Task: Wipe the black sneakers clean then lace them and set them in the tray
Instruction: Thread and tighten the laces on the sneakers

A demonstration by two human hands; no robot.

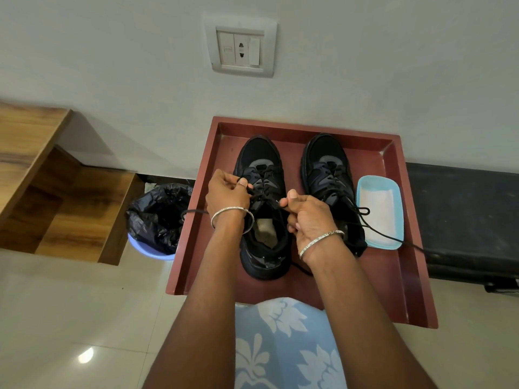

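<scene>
Two black sneakers stand side by side, toes toward the wall, in a dark red tray (393,276). Over the left sneaker (259,158), my left hand (226,190) pinches one end of its black lace near the upper eyelets. My right hand (306,213) pinches the other end of that lace at the shoe's right side. A lace tail trails left over the tray rim. The right sneaker (327,161) is laced, with its loose lace ends running right across the tray. My right wrist hides part of its heel.
A light blue dish (379,211) lies in the tray to the right of the shoes. A bin with a black liner (157,217) stands left of the tray, beside wooden steps (56,178). A black bench (463,220) sits at right; a wall socket (241,47) is above.
</scene>
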